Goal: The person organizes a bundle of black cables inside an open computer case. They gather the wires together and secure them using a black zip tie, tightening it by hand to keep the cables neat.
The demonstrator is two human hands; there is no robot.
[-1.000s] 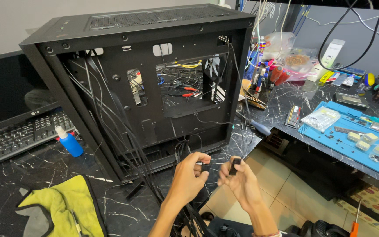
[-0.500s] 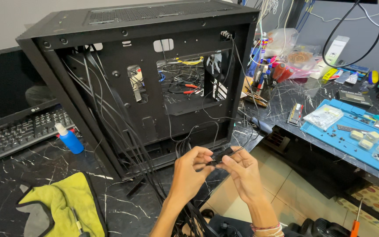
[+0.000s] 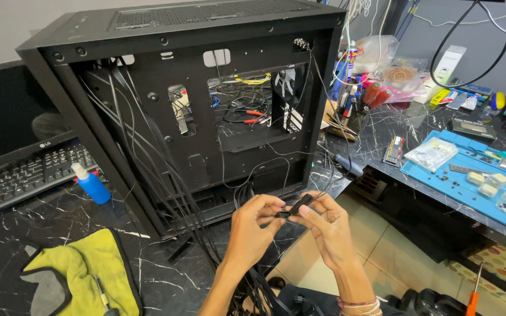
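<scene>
The computer case (image 3: pixel 206 105) filling the upper centre was matt black painted metal, its top a perforated mesh. The desk (image 3: pixel 48 228) at lower left looked like glossy black marble with white veins. The cloth (image 3: pixel 86 275) at bottom left was soft yellow fabric. The mat (image 3: pixel 469 193) at right appeared smooth blue rubber. The connector (image 3: pixel 295 206) pinched at lower centre was matt black plastic.

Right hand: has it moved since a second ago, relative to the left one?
Yes. The right hand has closed in on the left hand; both now pinch the black connector together in front of the computer case.
</scene>
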